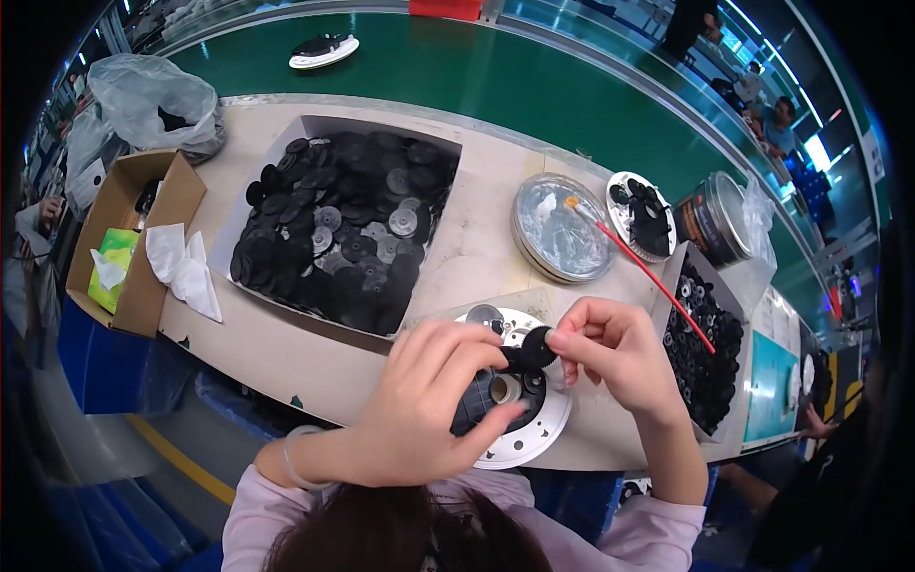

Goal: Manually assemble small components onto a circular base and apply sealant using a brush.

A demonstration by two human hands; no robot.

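In front of me on the bench lies a round white base plate carrying black plastic parts and a pale round hub. My left hand reaches over it, its thumb and fingers curled around the black parts beside the hub. Between the thumb and fingertips of my right hand is a small black gear, held on edge over the plate's far side. A translucent disc shows beyond my left fingers. My left palm hides part of the plate.
A shallow box of black gear discs stands far left; another box of small black parts is at right. A red-handled brush lies across a round dish and that box. Behind are another assembly, a tin and a green conveyor.
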